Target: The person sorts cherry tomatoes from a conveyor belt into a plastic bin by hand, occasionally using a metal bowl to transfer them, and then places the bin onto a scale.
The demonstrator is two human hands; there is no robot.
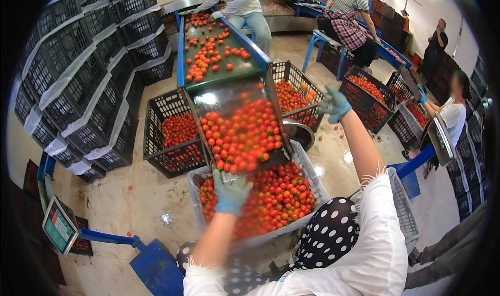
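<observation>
Red cherry tomatoes lie massed on a metal chute below a green conveyor belt. The chute's lower end reaches over a lined crate holding more tomatoes. My left hand, in a blue-green glove, is at the chute's lower left corner with fingers spread; whether it grips the edge is unclear. My right hand, gloved too, is raised over the right side of a black crate of tomatoes, fingers apart. A few orange tomatoes are just left of it, seemingly in the air.
Another black crate of tomatoes stands left of the chute, a metal bowl right of it. Stacked crates rise at left. Blue platform scales stand nearby. A person sits by the belt's far end; other people work at right.
</observation>
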